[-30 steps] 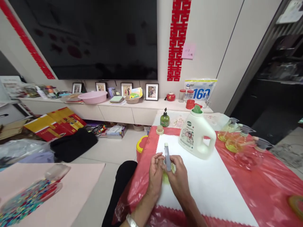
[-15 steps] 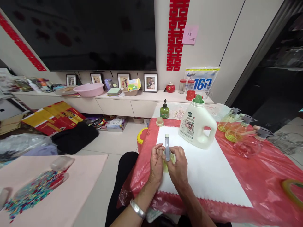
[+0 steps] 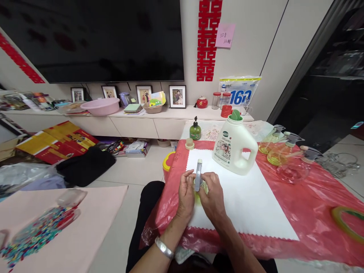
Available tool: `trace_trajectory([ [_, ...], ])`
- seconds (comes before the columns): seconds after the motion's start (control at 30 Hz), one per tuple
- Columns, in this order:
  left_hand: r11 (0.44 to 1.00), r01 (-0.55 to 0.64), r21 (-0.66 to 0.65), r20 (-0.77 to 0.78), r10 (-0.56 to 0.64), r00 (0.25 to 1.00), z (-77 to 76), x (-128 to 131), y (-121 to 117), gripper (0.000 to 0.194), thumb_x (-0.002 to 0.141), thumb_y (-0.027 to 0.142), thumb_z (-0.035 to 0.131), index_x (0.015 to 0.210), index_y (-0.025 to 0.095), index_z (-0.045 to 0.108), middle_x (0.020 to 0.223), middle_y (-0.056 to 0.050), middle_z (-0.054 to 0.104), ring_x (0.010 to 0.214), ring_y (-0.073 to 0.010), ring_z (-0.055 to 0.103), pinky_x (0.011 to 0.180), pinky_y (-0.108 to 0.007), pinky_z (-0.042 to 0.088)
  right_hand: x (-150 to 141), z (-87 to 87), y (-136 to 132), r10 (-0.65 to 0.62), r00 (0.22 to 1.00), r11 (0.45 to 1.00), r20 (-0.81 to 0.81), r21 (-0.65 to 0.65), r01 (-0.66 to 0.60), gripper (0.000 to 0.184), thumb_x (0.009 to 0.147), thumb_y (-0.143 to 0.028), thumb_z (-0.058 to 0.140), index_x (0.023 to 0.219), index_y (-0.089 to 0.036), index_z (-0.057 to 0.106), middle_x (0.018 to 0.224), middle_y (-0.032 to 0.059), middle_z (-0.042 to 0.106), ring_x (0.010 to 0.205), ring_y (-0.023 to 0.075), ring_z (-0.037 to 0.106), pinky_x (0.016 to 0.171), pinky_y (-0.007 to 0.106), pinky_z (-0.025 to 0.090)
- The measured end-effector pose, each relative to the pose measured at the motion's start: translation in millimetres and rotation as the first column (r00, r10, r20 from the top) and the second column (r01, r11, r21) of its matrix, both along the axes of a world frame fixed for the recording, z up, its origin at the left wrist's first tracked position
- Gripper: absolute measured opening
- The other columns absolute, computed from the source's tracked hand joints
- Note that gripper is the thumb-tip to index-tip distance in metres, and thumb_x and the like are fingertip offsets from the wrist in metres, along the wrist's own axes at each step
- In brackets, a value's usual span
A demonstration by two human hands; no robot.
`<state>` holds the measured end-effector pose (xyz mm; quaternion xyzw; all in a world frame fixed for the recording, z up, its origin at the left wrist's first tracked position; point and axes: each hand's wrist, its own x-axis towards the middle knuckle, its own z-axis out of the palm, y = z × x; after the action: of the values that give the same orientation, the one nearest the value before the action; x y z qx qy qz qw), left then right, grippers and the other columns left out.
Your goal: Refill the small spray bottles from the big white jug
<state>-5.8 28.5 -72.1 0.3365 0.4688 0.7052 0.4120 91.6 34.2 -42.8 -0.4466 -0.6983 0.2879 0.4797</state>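
- Spray bottle (image 3: 197, 199) is located between both hands, its axis roughly upright; grey head (image 3: 198, 176) is pointed forward.
- Neck is pinched by right hand (image 3: 213, 195); left hand (image 3: 186, 195) is curled alongside, contact not determinable.

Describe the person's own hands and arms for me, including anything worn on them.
The left hand and right hand are both bare, without gloves. A broad, shiny silver bangle circles the left wrist; nothing shows on the right one. No sleeve is visible on either arm. Any ring is too small to tell.
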Motion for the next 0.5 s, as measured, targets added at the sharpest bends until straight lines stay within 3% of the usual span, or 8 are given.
trace_trajectory([
  [0.1,1.0,0.029,-0.01,-0.029,-0.029,0.999,-0.7,-4,1,0.046,0.084,0.062,0.067,0.108,0.023,0.063,0.097,-0.003,0.071,0.089,-0.0168,0.066,0.083,-0.03,0.054,-2,-2.7,-1,-0.012,1.0,1.0,-0.02,0.007,0.012,0.023,0.081,-0.014,0.052,0.099,-0.022,0.065,0.099,0.0077,0.061,0.098,0.0256,0.052,0.087,0.044,0.043],
  [0.27,0.978,0.186,-0.1,-0.174,-0.201,0.964,-5.0,-20,-11,0.055,0.081,0.068,0.065,0.112,0.023,0.071,0.123,-0.011,0.073,0.124,-0.0284,0.062,0.115,-0.045,0.042,5,-1.0,0,-0.008,1.0,1.0,-0.017,0.018,0.008,0.022,0.084,-0.013,0.049,0.098,-0.022,0.064,0.1,0.0075,0.061,0.098,0.0234,0.053,0.088,0.041,0.045],
  [0.37,0.921,0.308,-0.237,-0.245,-0.363,0.899,-16.5,-42,-16,0.061,0.078,0.067,0.069,0.124,0.027,0.068,0.14,-0.01,0.067,0.138,-0.0325,0.054,0.123,-0.053,0.033,6,-0.9,-3,-0.026,1.0,0.999,0.009,0.038,0.026,0.026,0.08,-0.008,0.047,0.095,-0.022,0.063,0.1,0.0075,0.063,0.096,0.023,0.054,0.086,0.041,0.047],
  [0.5,0.866,0.418,-0.275,-0.35,-0.495,0.795,-38.9,-63,-8,0.084,0.063,0.053,0.084,0.139,0.029,0.056,0.148,-0.01,0.06,0.143,-0.0363,0.049,0.119,-0.053,0.042,4,-4.1,-3,-0.044,0.999,0.998,-0.004,0.045,0.044,0.028,0.078,-0.009,0.055,0.1,-0.024,0.064,0.1,0.0045,0.066,0.096,0.0212,0.058,0.084,0.037,0.05],
])
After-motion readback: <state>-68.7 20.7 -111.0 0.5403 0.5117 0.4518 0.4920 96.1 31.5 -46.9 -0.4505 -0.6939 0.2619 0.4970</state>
